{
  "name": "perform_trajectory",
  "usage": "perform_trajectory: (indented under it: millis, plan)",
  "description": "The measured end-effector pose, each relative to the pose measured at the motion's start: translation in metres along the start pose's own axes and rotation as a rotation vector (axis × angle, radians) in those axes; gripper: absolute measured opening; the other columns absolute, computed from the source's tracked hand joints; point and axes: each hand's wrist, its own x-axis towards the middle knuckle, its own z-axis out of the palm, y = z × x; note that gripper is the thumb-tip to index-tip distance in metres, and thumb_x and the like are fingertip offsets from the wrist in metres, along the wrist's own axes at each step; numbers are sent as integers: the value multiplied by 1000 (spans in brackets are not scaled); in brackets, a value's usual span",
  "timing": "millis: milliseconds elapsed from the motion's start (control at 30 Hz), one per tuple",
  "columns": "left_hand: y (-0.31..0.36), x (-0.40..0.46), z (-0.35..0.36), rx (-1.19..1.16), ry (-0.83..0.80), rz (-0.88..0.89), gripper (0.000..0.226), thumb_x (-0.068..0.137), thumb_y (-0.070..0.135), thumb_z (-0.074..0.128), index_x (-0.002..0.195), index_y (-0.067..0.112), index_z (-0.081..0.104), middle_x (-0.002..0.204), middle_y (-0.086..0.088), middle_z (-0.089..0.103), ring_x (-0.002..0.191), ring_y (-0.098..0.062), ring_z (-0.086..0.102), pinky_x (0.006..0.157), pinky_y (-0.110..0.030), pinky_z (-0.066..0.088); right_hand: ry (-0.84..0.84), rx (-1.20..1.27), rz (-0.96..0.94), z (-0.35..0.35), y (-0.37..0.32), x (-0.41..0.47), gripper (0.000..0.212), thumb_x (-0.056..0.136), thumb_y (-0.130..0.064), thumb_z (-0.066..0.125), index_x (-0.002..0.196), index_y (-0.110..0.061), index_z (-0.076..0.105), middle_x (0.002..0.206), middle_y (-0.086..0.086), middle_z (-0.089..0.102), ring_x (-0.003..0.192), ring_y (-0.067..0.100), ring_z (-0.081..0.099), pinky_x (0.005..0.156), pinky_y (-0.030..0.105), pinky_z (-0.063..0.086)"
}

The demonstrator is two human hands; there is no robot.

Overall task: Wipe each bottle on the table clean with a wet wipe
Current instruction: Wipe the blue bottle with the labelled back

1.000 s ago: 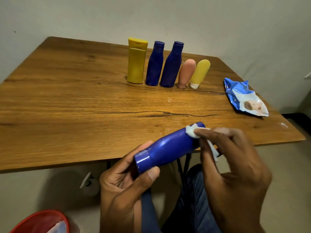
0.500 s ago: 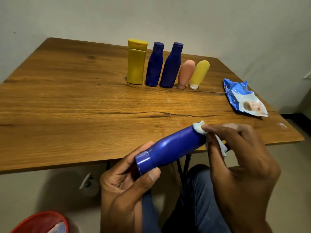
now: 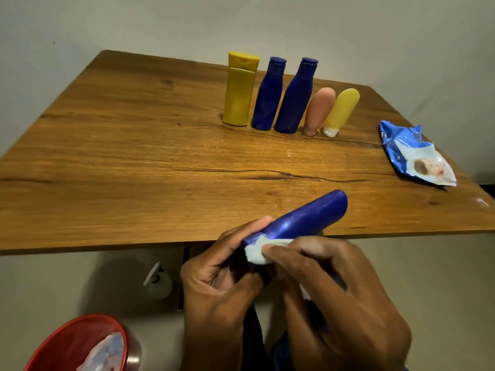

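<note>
A blue bottle (image 3: 305, 217) lies tilted over the table's near edge, its base pointing up and right. My left hand (image 3: 219, 285) grips its cap end, and the cap is hidden. My right hand (image 3: 334, 298) pinches a white wet wipe (image 3: 257, 251) against the bottle near the cap end. At the back of the table stand a tall yellow bottle (image 3: 239, 89), two blue bottles (image 3: 267, 95) (image 3: 294, 97), a pink tube (image 3: 318, 111) and a small yellow tube (image 3: 341, 112).
A blue wet-wipe pack (image 3: 416, 153) lies at the right side of the wooden table (image 3: 134, 170). A red bin (image 3: 77, 346) with crumpled wipes inside sits on the floor at the lower left. The wall runs close behind the table.
My right hand has slid the wipe along the bottle from its base down to the cap end. The bottle's base is now bare and the cap is covered.
</note>
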Motion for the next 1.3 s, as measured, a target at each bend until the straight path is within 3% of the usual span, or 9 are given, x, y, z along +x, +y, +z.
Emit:
perform_trajectory:
  millis: [167,400,567,700,867,1000,1167,1233,1300]
  plan:
    - [-1,3,2,182,5,169,52,75,-3,86,124,9,77,124,-14,76,120,-28,73,98,-26,56,-2,-16,83,-13,22,7,23,91,-9,74,109,-20,81,101,0,68,89,16,67,84,13,44]
    - [3,2,6,265,2,258,44,77,3,73,120,7,80,124,-10,77,119,-26,73,97,-25,56,-83,27,38,-9,0,-8,22,90,-20,75,108,-30,82,105,-10,73,94,5,70,79,17,49]
    - [3,2,8,368,32,295,49,76,-12,72,120,9,78,122,-7,77,117,-26,74,97,-27,56,-84,57,85,-7,1,-8,24,89,-18,76,107,-33,82,105,-17,70,91,-8,64,78,4,41]
    - [4,2,9,371,17,293,49,79,-10,73,123,10,77,125,-7,76,119,-24,73,97,-25,57,-62,64,92,-5,4,-8,24,88,-16,77,105,-32,82,102,-15,71,92,-5,67,75,12,48]
    - [1,-2,9,341,36,223,54,80,-14,69,127,12,77,130,-7,75,123,-24,72,100,-31,58,-61,104,114,-2,6,-10,20,87,-13,77,102,-26,83,100,-9,73,91,0,70,79,9,48]
    - [7,-3,13,292,59,146,42,82,9,78,122,22,78,125,-5,78,117,-24,75,95,-27,58,-38,102,87,0,9,-12,14,90,-11,77,98,-20,84,99,-5,74,94,1,71,82,11,48]
    - [9,-2,14,280,53,107,39,82,20,81,121,24,78,126,-9,76,117,-31,75,94,-28,59,6,42,47,1,10,-13,10,90,-9,77,93,-15,85,96,-1,75,90,12,74,70,35,54]
    - [8,-2,13,322,65,138,38,82,16,82,120,24,79,128,-10,74,118,-31,74,93,-27,59,-4,72,88,0,11,-13,13,86,-9,79,94,-18,85,97,-4,75,91,8,73,73,34,54]
    - [7,-1,12,354,70,176,38,82,11,80,118,23,81,127,-8,72,119,-28,73,91,-25,59,-34,112,129,-2,12,-11,17,84,-11,80,97,-21,84,100,-7,73,94,5,72,80,20,52]
